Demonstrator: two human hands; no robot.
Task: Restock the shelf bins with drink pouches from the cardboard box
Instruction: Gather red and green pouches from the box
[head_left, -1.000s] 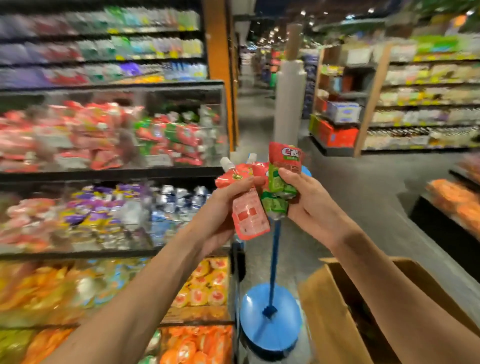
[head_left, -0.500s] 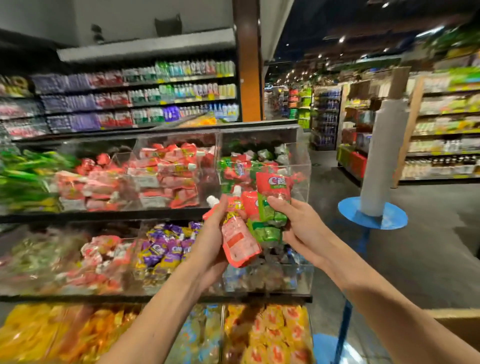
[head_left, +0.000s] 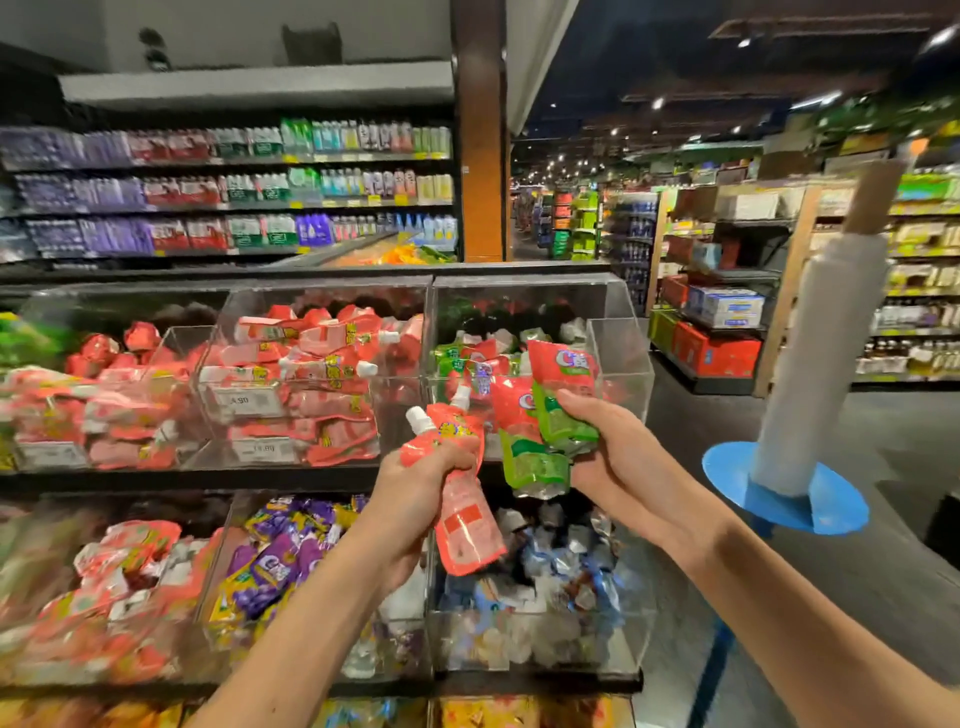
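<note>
My left hand (head_left: 415, 493) grips pink spouted drink pouches (head_left: 465, 525) by their necks, the white caps pointing up and left. My right hand (head_left: 605, 447) holds two red-and-green pouches (head_left: 550, 421) upright. Both hands hover in front of the upper row of clear shelf bins. The right-hand upper bin (head_left: 618, 358) holds a low pile of red-and-green pouches at its back. The bin to its left (head_left: 311, 374) is heaped with pink pouches. The cardboard box is out of view.
Below are bins of purple pouches (head_left: 280, 561) and silver-blue pouches (head_left: 545, 571). A white roll on a blue stand (head_left: 810, 384) rises to the right. The aisle floor (head_left: 779, 415) opens on the right, with stocked shelves beyond.
The view swung left and up from the box and floor to the shelf bins. Both hands carried their pouches closer to the upper right bin and drew slightly apart.
</note>
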